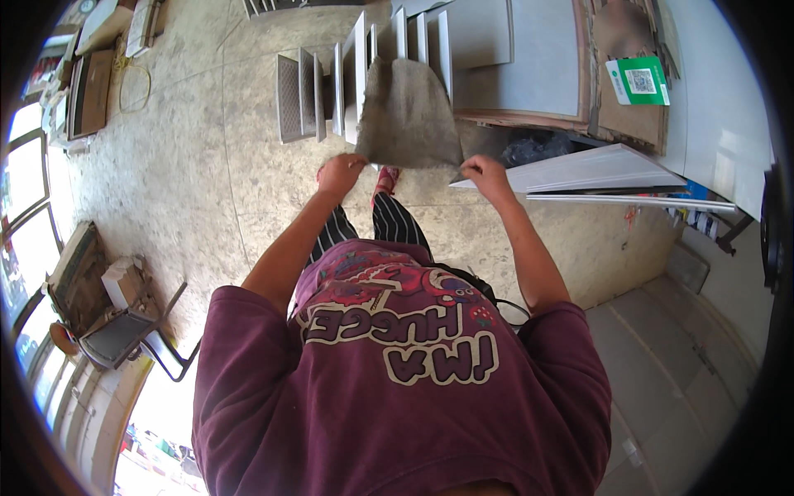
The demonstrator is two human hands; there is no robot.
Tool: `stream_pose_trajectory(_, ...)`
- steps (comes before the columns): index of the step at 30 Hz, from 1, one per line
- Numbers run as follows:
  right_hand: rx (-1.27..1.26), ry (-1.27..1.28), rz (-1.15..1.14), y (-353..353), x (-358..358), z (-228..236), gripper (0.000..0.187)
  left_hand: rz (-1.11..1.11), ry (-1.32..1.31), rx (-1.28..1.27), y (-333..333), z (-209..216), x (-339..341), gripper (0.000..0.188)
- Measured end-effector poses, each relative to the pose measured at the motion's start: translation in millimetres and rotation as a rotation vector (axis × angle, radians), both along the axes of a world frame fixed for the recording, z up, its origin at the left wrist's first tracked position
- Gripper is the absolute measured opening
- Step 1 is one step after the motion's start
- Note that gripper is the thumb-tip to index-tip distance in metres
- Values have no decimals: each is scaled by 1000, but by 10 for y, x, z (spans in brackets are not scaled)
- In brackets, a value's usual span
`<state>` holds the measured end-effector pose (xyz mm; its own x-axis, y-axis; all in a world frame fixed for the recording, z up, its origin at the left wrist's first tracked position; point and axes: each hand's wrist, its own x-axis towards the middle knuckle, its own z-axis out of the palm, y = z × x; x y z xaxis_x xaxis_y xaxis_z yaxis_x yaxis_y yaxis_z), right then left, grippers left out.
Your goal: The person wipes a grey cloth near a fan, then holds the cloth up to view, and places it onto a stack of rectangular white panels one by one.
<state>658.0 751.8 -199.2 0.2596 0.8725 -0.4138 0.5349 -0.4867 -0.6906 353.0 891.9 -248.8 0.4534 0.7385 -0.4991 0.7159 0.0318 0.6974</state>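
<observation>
A grey-brown cloth point(407, 116) is stretched out in front of me, hanging between my two hands. My left hand point(339, 174) pinches its near left corner. The near right corner is gripped between the fingers of my right hand point(486, 176). Behind the cloth stand several upright white panels point(357, 78) in a row, some with a textured face; the cloth hides part of them. Whether its far edge touches the panels, I cannot tell.
Large flat boards point(529, 58) lie at the far right, with a green and white card point(638, 81) beyond. White panels point(579, 172) lean near a dark plastic bag point(538, 147). A chair point(124, 335) stands at left; cardboard boxes point(89, 93) sit far left.
</observation>
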Motion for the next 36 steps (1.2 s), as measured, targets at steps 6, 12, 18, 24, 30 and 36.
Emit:
stream_pose_trajectory(6,-339,352,-9,-129,-286,272,16,-80,-79,8,-245,72,-584,16)
stream_pose_trajectory(12,-370,635,130,292,-574,718,16,26,-300,125,22,485,-1209,13)
stream_pose_trajectory(18,-226,673,232,1054,-811,1323,13,172,-393,304,725,1370,-1391,13)
stream_pose_trajectory(24,-47,639,186,1554,-1047,1160,14,224,-261,401,1302,1435,-1396,14)
stream_pose_trajectory(30,136,386,66,2179,-1277,586,16,276,-203,409,2157,856,-1392,16)
stream_pose_trajectory(36,221,225,-45,2532,-1476,375,17,325,-154,569,2478,361,-1451,18)
